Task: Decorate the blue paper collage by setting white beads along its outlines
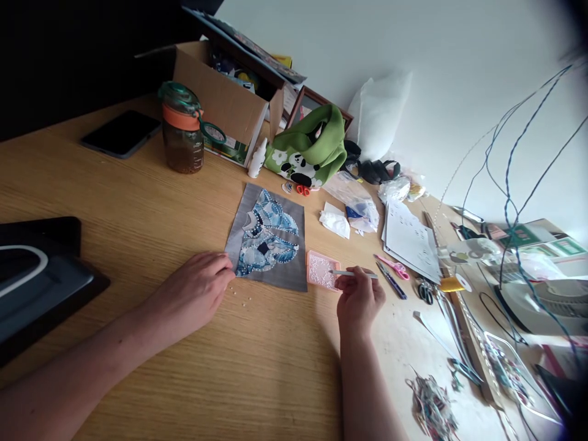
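A grey sheet [292,280] lies on the desk with a blue patterned, dress-like piece [274,250] on it, edged in rows of small white beads. My left hand [206,278] is closed at the sheet's lower left corner, its fingertips together on the edge. Between the fingers of my right hand [361,300] is a slim white pen-shaped stick [356,274]. Its tip points left over a pink tray [309,269] of tiny white beads, right beside the sheet; whether the tip touches the beads I cannot tell. Several loose beads [234,294] lie below the sheet near my left hand.
Behind the sheet stand a lidded jar [184,135], a white bottle [258,159] and a green panda bag [303,153]. Crumpled tissue [334,222], pink scissors [395,267] and a dark blue pen [392,282] lie to the right. Papers [408,236] and hanging cords [509,184] are farther right.
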`<state>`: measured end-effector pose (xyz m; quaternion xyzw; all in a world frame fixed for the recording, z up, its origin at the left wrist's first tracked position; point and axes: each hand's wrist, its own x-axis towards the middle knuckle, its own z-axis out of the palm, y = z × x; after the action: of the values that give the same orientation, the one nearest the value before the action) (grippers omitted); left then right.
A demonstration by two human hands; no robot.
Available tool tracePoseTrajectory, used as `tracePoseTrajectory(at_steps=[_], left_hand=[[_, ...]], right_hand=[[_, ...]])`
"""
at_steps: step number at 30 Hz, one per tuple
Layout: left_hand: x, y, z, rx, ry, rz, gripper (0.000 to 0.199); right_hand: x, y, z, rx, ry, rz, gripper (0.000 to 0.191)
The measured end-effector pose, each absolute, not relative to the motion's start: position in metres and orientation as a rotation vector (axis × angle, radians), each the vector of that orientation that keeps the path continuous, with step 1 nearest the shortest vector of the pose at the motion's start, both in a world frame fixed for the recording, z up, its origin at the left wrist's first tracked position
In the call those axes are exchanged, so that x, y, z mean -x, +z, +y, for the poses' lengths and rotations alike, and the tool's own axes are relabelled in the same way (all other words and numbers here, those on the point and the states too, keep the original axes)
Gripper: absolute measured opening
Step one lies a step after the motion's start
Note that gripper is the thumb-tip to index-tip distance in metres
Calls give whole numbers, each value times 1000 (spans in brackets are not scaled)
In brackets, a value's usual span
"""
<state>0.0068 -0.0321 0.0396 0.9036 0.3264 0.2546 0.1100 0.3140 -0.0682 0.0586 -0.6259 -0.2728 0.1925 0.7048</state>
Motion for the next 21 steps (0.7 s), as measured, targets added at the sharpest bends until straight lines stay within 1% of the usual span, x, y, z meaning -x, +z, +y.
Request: tracePoseTrajectory(at_steps=[4, 7, 12, 17, 21], left_hand=[[-7, 39, -32, -2661, 741, 958, 27], [-7, 38, -32, -2658, 739, 957, 27], [-6, 38, -32, -2652, 729, 971, 26], [-8, 41, -32, -2622, 699, 999, 25], [-8, 42, -33, -2612, 699, 1008, 26]], right_hand=[[-315, 67, -66, 1229, 726, -507, 18], [-315, 72, -65, 1151, 875, -496, 18], [-301, 79, -65, 1093, 999, -489, 14], [-270, 81, -64, 1098, 1126, -529, 18], [-272, 86, -62, 1118, 1079, -547, 19]])
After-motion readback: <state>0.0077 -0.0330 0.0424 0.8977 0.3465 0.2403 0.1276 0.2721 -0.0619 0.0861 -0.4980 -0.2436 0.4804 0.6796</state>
